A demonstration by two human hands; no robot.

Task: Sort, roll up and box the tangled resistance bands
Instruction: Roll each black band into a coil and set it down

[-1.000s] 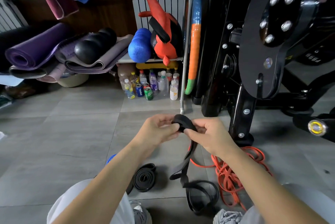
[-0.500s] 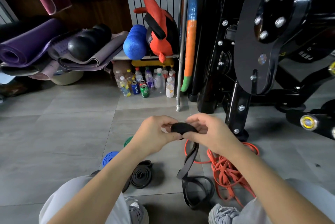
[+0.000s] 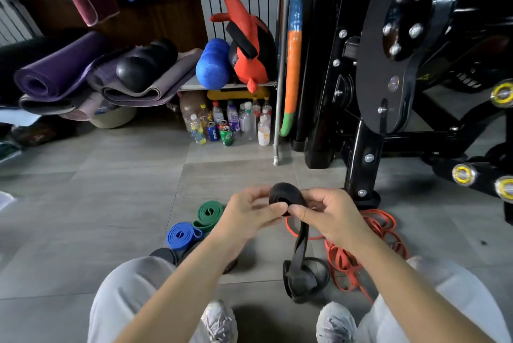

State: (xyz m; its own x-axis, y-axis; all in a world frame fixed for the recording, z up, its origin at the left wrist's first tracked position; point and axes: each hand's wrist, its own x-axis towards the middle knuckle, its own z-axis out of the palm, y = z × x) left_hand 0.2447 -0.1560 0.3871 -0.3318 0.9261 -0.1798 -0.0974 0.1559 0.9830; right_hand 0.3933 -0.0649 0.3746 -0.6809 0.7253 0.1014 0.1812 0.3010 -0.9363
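Since the earlier frames the coil of the black resistance band (image 3: 286, 195) has thickened between the hands and its hanging tail has shortened. The head view has also tipped down, bringing finished rolls into sight.

The black weight machine (image 3: 388, 70) fills the right background. The grey tiled floor (image 3: 111, 203) carries all the bands. A loose tangle of orange bands (image 3: 372, 242) lies on the floor beneath the right forearm, near the machine's foot, neither sorted nor rolled. The free length of the black resistance band drops from the coil to a slack loop on the floor just ahead of the right shoe (image 3: 334, 320).

The right hand (image 3: 330, 217) has a narrow grip, thumb and forefinger pinching the coil's near side. The left hand (image 3: 249, 215) has its grip closed on the coil's left edge, fingers curled.

Left of the left forearm lie a rolled green band (image 3: 209, 212) and, touching it, a rolled blue band (image 3: 180, 234). A dark roll (image 3: 165, 255) shows behind the left knee, mostly hidden.

By these signs, roughly three bands are rolled and one is partway. The orange bands are untouched, and with no box in view, boxing appears not yet begun.
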